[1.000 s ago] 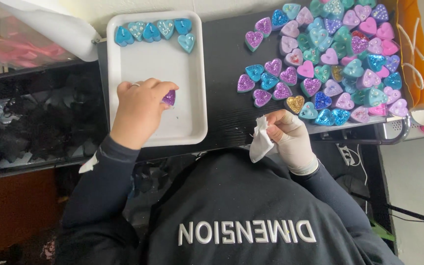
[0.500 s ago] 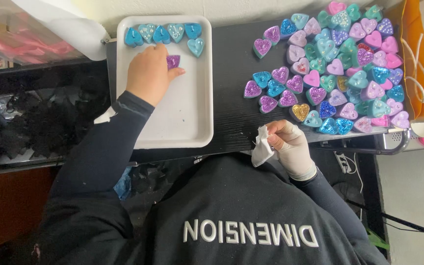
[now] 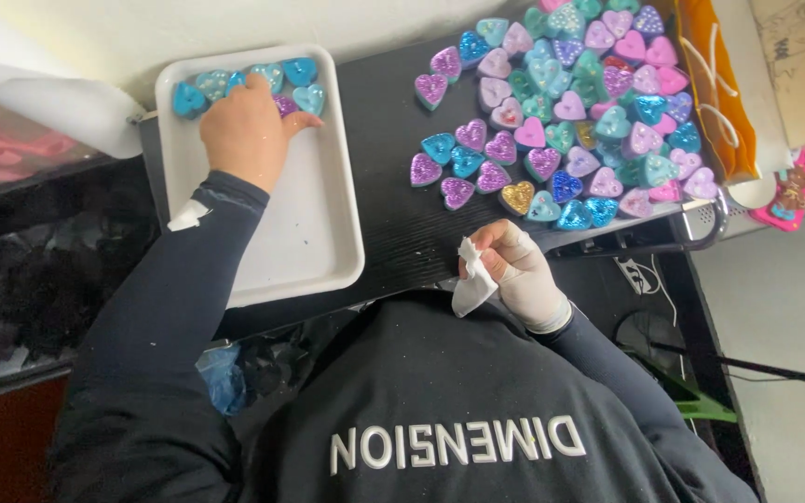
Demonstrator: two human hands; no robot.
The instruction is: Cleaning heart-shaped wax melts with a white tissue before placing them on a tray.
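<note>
While gripped, purple heart tip hidden, left hand

Dark long-sleeve top, one glove.
Left hand bare, dark sleeve to the wrist, white scrap stuck just behind it. Right hand in a white glove, cuff meeting the dark sleeve. White lettering across the top.

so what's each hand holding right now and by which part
Right hand, gloved, pinches a white wipe by its upper edge. Left hand rests on a purple heart in the white tray; its grip is hidden.
</note>
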